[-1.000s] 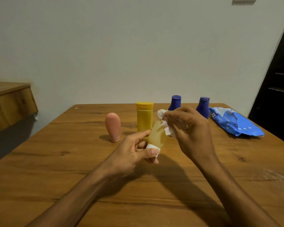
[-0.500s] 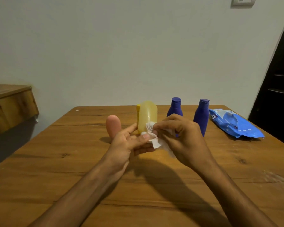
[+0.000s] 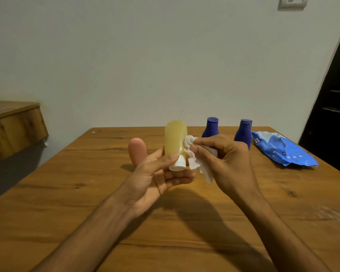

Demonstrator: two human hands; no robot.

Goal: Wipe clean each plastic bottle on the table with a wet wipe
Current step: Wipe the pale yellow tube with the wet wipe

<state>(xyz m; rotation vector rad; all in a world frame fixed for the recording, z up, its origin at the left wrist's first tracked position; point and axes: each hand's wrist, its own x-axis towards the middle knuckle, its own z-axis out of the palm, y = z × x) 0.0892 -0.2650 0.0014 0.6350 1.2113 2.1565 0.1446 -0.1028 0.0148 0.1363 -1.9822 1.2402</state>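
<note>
I have the translucent yellow bottle [image 3: 176, 137] upside down in my left hand [image 3: 155, 179], lifted clear of the surface [image 3: 67, 193]. Its white cap [image 3: 177, 165] sits low against my fingers, with the thumb curled across the neck to pinch it there. I judge that holding it by the cap end leaves the whole body bare for wiping and lets me turn it.

My right hand [image 3: 226, 160] is closed around the wet wipe [image 3: 190, 147]. It pinches a bunched wad between thumb and forefinger and presses that against the side of the bottle facing the hand. A loose tail of wipe hangs below the thumb. Bunching it likely gives a firmer pad to rub with.

I count four bottles in view. One is the bottle in my grip. One pink bottle [image 3: 136, 149] stands just beyond my left hand, partly hidden by it. One blue bottle [image 3: 211, 128] stands right behind my right forefinger, and a second blue bottle [image 3: 243, 133] stands beyond the knuckles. All three are upright on the surface, probably lined up within easy reach for their turn. One blue wipes pack [image 3: 283, 152] lies flat further off to the right of my right hand. I see one wipe in use.
</note>
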